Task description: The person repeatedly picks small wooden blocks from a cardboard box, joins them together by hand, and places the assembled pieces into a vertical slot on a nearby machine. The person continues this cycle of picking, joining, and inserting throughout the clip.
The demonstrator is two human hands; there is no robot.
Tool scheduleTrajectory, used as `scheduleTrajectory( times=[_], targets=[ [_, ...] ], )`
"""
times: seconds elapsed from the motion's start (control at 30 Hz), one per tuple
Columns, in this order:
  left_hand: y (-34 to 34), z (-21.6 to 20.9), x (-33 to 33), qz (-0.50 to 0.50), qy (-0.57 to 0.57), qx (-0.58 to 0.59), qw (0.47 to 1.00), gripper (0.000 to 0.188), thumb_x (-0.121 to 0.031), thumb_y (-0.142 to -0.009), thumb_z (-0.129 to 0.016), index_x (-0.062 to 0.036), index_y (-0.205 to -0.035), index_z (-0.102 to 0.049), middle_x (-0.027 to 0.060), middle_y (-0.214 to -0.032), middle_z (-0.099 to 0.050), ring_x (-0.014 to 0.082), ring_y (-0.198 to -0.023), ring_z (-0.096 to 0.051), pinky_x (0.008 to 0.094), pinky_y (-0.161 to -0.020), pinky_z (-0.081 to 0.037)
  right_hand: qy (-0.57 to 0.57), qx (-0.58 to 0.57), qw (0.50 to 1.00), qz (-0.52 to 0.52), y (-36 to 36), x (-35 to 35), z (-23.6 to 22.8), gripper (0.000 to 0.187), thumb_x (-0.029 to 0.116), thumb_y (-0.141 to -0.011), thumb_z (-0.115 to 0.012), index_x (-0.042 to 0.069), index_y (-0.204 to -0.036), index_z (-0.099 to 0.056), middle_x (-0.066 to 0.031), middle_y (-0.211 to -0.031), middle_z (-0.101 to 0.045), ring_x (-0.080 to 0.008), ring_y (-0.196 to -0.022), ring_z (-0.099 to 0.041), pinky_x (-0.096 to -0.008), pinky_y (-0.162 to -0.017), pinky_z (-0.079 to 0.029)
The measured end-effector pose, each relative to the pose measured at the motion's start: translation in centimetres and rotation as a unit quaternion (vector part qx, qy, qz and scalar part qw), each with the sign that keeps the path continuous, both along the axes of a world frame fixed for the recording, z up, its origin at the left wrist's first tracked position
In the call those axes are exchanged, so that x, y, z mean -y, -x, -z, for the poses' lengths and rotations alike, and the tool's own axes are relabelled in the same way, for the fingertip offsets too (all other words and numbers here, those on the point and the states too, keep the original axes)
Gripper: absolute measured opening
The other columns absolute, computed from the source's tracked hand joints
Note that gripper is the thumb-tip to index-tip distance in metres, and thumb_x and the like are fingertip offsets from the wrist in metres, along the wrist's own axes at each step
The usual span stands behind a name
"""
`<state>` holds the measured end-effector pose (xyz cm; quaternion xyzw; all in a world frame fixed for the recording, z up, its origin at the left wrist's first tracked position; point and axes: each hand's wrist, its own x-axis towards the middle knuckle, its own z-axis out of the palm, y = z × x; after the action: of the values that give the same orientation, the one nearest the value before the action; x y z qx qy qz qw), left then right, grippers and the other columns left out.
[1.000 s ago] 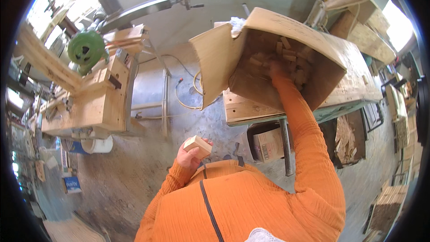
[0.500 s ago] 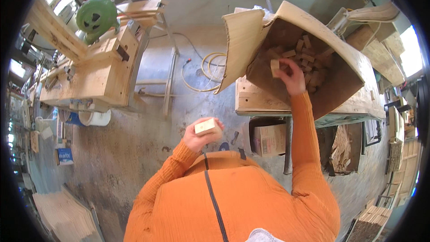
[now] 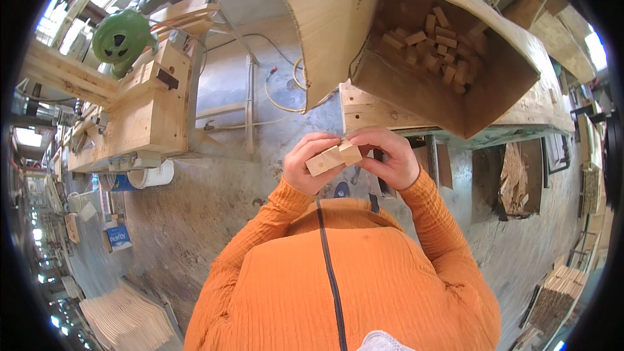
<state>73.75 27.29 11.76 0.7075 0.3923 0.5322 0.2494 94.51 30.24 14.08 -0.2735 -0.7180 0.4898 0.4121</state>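
Note:
In front of my chest, both hands have come together over pale wooden blocks. My left hand [image 3: 300, 166] is closed round a wooden block [image 3: 323, 163] whose flat face points up. Between thumb and fingers, my right hand [image 3: 395, 156] pinches a smaller-looking wooden block [image 3: 350, 152] against the right end of the left one. My fingers partly hide both pieces. Beyond my right hand, a big open cardboard box [image 3: 448, 112] lies tipped toward me, with a pile of small wooden blocks [image 3: 430, 58] inside.
The box rests on a wooden workbench [image 3: 372, 112]. On the left stands a wooden machine bench [image 3: 144, 123] with a green motor housing [image 3: 120, 39]. A yellow hose [image 3: 278, 105] trails over the floor. White bucket [image 3: 156, 174] and stacked boards [image 3: 130, 318] sit lower left.
My right hand has come out of the cardboard box with a block and moved left and nearer, up against the block in my left hand. The left hand has moved slightly right and farther forward.

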Motion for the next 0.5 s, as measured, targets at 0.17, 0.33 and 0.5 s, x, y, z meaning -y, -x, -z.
scheduleTrajectory(
  times=[0.17,0.33,0.5],
  targets=[
    [-0.1,0.1,-0.2,0.021,-0.021,-0.015,0.999,0.040,-0.001,-0.066,-0.081,-0.0001,-0.103,-0.065,0.0134,-0.102,-0.065,0.0260,-0.092,-0.064,0.0332,-0.078,-0.052,0.017,-0.015,1.000,0.002,-0.2,0.2,0.5,0.037,-0.008,-0.077,-0.067,0.003,-0.111,-0.062,-0.0107,-0.111,-0.063,-0.0167,-0.087,-0.064,-0.0280,-0.075,-0.054],
    [-0.2,0.4,0.2,-0.011,-0.040,-0.003,0.999,0.039,0.001,-0.067,-0.081,0.0002,-0.102,-0.064,0.0141,-0.103,-0.065,0.0261,-0.093,-0.065,0.0339,-0.080,-0.053,-0.052,0.002,0.998,0.019,0.4,-0.2,0.5,0.035,-0.008,-0.077,-0.068,0.002,-0.110,-0.062,-0.0103,-0.107,-0.063,-0.0146,-0.078,-0.063,-0.0262,-0.071,-0.053],
    [-0.3,0.2,0.1,-0.013,-0.011,-0.017,1.000,0.038,0.000,-0.068,-0.081,0.0000,-0.102,-0.063,0.0141,-0.104,-0.065,0.0253,-0.093,-0.065,0.0331,-0.079,-0.053,-0.034,0.001,0.999,0.028,0.5,-0.1,1.1,0.035,-0.008,-0.077,-0.067,0.002,-0.110,-0.062,-0.0101,-0.108,-0.062,-0.0139,-0.078,-0.062,-0.0257,-0.071,-0.053]
  ],
)
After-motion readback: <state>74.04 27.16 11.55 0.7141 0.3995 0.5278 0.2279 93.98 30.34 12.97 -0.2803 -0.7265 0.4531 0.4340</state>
